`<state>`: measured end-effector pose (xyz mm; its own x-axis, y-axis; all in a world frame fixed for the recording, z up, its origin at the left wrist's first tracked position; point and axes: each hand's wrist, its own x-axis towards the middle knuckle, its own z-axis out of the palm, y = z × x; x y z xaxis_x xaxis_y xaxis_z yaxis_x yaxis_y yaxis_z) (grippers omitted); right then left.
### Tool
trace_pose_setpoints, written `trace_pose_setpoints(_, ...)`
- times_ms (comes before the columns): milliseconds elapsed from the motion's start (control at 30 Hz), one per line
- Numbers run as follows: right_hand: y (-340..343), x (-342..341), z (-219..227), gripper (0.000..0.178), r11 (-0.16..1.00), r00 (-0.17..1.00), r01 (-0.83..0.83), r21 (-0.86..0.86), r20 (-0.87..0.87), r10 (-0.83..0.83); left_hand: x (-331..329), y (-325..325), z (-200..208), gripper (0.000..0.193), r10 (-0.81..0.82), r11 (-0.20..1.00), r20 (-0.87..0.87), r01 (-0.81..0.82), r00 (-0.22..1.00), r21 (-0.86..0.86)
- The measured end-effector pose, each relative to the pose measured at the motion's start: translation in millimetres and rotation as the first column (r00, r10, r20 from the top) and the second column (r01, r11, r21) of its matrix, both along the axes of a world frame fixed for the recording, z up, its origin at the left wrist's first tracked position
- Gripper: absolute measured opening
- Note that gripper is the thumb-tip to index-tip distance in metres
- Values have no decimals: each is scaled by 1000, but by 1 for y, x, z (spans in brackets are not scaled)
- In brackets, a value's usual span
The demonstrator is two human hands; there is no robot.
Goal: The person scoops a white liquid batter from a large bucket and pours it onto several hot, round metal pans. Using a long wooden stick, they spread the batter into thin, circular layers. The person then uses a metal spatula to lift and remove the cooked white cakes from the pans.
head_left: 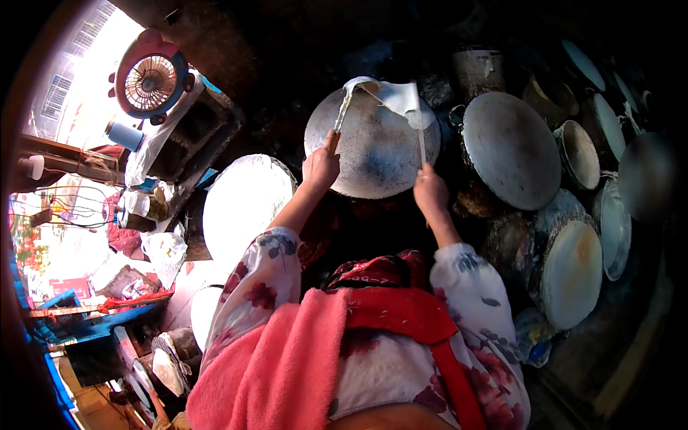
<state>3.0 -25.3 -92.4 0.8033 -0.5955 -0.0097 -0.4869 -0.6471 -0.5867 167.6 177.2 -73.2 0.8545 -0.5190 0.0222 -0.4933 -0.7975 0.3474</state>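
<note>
A round grey griddle (373, 161) lies in front of me with dark smudges on its surface. My left hand (320, 169) is closed around the wooden handle of a long, narrow spatula (343, 110) whose blade is coated white. My right hand (431, 190) grips the thin handle of a scraper (421, 140), its pale head over the griddle's far right part. Between the two tools' far ends stretches a thin, soft white sheet (390, 95), draped over the far rim; it looks like a pancake or dough skin.
A pale round lid or pan (247, 204) stands at the left, a second grey griddle (511, 150) at the right. Farther right are several pots and lids, including a cream disc (572, 275). A small fan (150, 82) and blue thread-like spool (125, 135) sit at the upper left.
</note>
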Motion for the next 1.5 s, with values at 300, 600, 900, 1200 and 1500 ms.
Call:
trace_pose_setpoints(300,-17,27,-2,38,979,976,-203,-18,-81,201,-12,26,8,66,114,993,21,-115,993,36)
trace_pose_setpoints(600,-30,42,4,44,913,896,-406,-44,-216,388,-56,38,24,61,211,969,-34,-214,977,-120)
trace_pose_setpoints(900,-32,56,3,54,819,808,-565,-99,-268,525,-94,46,37,64,320,944,-99,-326,942,-47)
trace_pose_setpoints(1200,-43,67,-7,57,729,746,-658,-188,-296,597,-124,57,45,65,389,906,-197,-413,900,-98)
trace_pose_setpoints(1500,-83,98,-9,48,681,723,-690,-245,-270,636,-165,68,66,64,486,830,-293,-540,823,-139)
